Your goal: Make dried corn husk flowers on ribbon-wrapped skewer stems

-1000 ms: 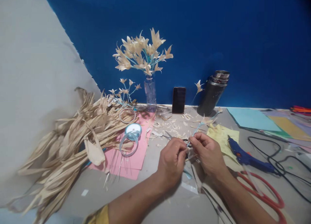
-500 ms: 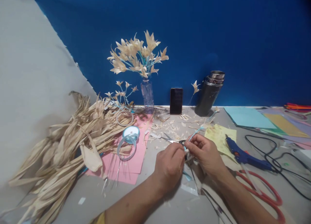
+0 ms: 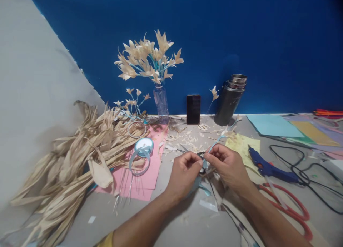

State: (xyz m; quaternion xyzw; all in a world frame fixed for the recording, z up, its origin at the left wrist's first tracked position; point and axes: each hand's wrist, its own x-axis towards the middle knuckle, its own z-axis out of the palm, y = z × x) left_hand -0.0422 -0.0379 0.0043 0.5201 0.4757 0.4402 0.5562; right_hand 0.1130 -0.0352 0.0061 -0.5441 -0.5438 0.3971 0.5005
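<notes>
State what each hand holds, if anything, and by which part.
The right hand pinches a blue-wrapped flower stem by its lower visible part. The left hand seemingly pinches a blue strip; exactly where is hidden.

On the table [image 3: 184, 218], the husks [image 3: 69, 157] lie left, partly over the paper sheet [image 3: 153, 172]. In the middle, the left hand [image 3: 184, 172] and the right hand [image 3: 227, 165] are at a flower stem [image 3: 215, 142]. Behind them stand — from left to right — the vase [image 3: 160, 104], the phone [image 3: 193, 109] and the flask [image 3: 229, 101]. At the right lies the glue gun [image 3: 272, 168], and before it the scissors [image 3: 307, 215].
</notes>
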